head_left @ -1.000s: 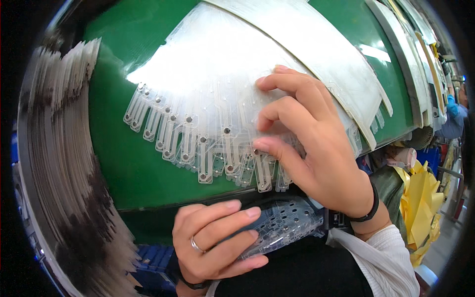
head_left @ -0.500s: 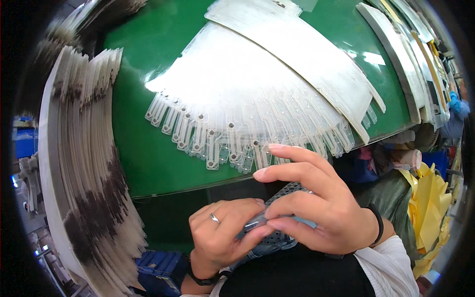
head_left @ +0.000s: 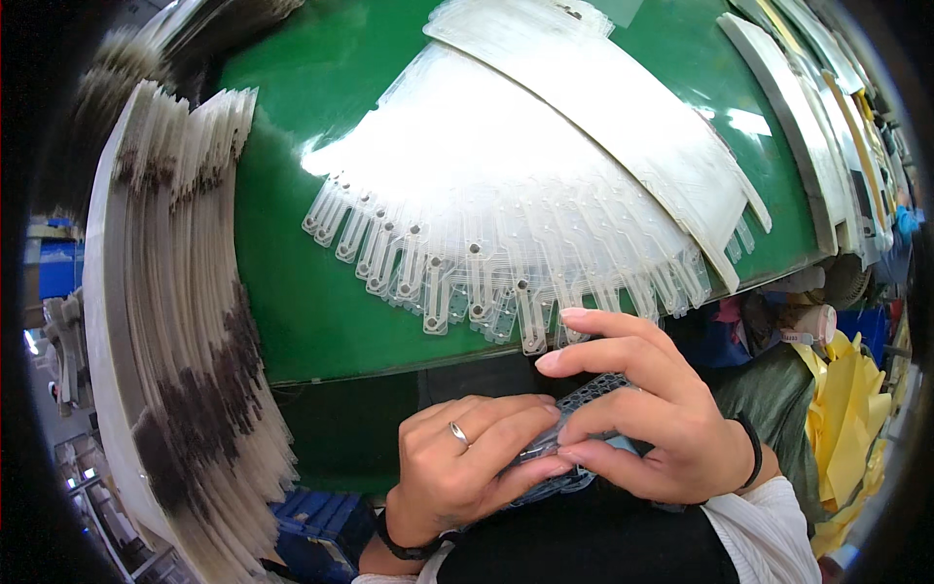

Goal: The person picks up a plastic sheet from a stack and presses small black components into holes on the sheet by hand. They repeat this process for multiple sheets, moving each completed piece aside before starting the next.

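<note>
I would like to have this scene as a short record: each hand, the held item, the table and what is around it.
Left hand: fingers closed on the patterned sheet
Right hand: thumb and a finger pinching the same sheet; two fingers extended
Held item: thin, dark-patterned, partly hidden by the hands
Table: green, glossy
On table: clear sheets fanned out, strip-like tails toward the person
Left side: long stack of thin sheets, dark-patched
Right side: crumpled yellow material
</note>
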`<state>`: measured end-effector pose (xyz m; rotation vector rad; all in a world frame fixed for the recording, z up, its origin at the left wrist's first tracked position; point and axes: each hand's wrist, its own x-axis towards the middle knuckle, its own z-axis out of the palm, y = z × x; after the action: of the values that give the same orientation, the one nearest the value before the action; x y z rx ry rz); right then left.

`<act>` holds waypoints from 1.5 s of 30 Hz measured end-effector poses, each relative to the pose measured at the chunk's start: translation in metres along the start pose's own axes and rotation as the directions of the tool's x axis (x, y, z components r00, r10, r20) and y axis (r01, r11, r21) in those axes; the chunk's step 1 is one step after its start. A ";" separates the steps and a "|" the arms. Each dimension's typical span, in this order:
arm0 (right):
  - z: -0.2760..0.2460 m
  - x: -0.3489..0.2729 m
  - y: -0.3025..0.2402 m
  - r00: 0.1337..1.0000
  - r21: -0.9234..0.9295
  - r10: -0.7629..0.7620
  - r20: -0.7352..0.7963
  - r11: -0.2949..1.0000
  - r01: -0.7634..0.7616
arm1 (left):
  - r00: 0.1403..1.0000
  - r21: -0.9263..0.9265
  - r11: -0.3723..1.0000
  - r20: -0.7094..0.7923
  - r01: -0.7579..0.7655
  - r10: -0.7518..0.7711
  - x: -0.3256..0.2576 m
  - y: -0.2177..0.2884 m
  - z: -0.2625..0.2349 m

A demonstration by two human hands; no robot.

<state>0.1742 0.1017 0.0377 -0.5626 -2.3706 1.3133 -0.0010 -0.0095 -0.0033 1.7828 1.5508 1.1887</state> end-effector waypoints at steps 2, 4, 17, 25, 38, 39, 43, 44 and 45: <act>0.000 0.000 0.001 1.000 -0.002 -0.010 0.009 1.000 0.010 | 1.000 -0.005 1.000 0.014 -0.003 0.003 0.001 -0.001 0.000; -0.002 0.000 0.002 1.000 -0.008 -0.011 0.017 1.000 0.012 | 0.996 0.015 0.998 0.070 0.057 -0.058 0.002 0.000 -0.004; -0.001 0.029 0.031 0.996 -0.133 -0.020 -0.089 0.991 0.008 | 0.996 0.400 0.912 -0.024 0.092 -0.090 0.006 -0.003 -0.014; 0.006 0.033 0.032 0.996 -0.129 0.035 -0.081 0.991 -0.045 | 0.998 0.457 0.889 0.036 0.031 -0.053 0.002 -0.013 -0.017; 0.006 0.036 0.031 0.996 -0.165 0.004 -0.085 0.986 -0.018 | 0.998 0.473 0.881 0.040 0.024 -0.049 0.004 -0.012 -0.020; 0.005 0.036 0.032 0.996 -0.166 0.008 -0.087 0.986 -0.022 | 0.998 0.472 0.881 0.039 0.027 -0.051 0.005 -0.012 -0.018; 0.005 0.036 0.033 0.994 -0.156 0.025 -0.103 0.987 -0.041 | 0.998 0.474 0.880 0.045 0.024 -0.052 0.007 -0.012 -0.018; 0.006 0.035 0.033 0.994 -0.163 0.021 -0.105 0.986 -0.038 | 0.998 0.475 0.880 0.045 0.026 -0.054 0.007 -0.011 -0.018; 0.006 0.036 0.032 0.994 -0.163 0.022 -0.105 0.986 -0.039 | 0.998 0.473 0.880 0.043 0.026 -0.053 0.007 -0.012 -0.018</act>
<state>0.1462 0.1313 0.0113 -0.6998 -2.4078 1.0792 -0.0225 -0.0033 -0.0018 2.0459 1.9579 0.7699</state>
